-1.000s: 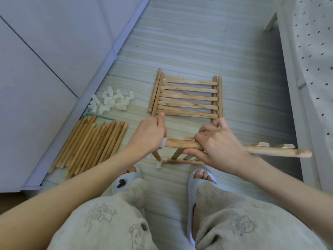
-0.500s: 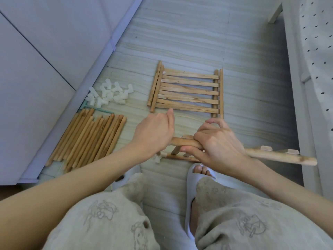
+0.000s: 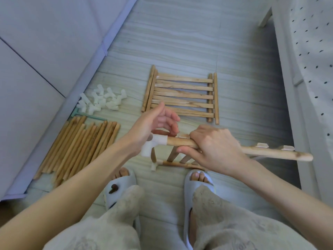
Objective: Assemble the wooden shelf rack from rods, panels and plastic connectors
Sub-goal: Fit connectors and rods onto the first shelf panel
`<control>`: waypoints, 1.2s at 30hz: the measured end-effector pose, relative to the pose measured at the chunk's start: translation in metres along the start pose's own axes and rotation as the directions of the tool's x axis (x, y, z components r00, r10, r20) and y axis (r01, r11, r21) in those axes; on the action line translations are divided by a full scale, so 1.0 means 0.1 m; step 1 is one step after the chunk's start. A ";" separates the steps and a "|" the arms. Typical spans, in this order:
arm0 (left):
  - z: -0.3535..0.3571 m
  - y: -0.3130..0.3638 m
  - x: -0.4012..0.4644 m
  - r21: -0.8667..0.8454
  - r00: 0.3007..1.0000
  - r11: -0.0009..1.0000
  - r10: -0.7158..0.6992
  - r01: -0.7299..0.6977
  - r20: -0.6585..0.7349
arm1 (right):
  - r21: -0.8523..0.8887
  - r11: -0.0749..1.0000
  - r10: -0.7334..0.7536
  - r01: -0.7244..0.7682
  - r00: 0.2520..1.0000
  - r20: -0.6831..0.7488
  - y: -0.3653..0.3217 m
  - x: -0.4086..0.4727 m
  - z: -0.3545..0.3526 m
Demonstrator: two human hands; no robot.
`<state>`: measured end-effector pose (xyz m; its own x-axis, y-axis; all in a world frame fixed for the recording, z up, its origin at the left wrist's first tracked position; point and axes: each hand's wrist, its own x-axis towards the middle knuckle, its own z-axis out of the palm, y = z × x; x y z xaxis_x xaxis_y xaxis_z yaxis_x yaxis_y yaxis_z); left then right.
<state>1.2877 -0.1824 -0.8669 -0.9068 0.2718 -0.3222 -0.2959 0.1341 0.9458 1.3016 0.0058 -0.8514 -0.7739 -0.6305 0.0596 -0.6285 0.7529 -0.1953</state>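
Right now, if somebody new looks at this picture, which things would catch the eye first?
First the two hands in the middle: the right hand grips a thick round wooden rod, and the open left hand hovers at the white plastic connector on the rod's end. Behind them a slatted wooden panel lies flat on the floor; a row of thin wooden rods lies left.

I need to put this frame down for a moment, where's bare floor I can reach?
Bare floor lies beyond the slatted panel, and to its right up to the white furniture edge. The left is crowded: the rod bundle and plastic connectors fill the strip along the wall.
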 end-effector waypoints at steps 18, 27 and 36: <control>-0.08 -0.20 0.09 0.061 0.914 0.997 0.019 -0.048 0.405 | -0.248 0.943 0.267 -0.223 0.950 0.161 0.49 -0.35 -0.06; 0.04 -0.16 0.01 -0.269 0.962 0.962 0.029 0.047 0.272 | -0.215 0.946 0.281 -0.243 0.945 0.168 0.45 -0.33 -0.05; -0.08 -0.16 0.08 -0.141 0.935 0.988 -0.008 0.062 0.354 | -0.217 0.955 0.240 -0.204 0.959 0.154 0.45 -0.28 -0.03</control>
<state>1.2830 -0.1901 -0.8841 -0.7394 0.5905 -0.3233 -0.3905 0.0149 0.9205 1.2943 0.0581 -0.8586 -0.8805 -0.4528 -0.1402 -0.4590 0.8883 0.0136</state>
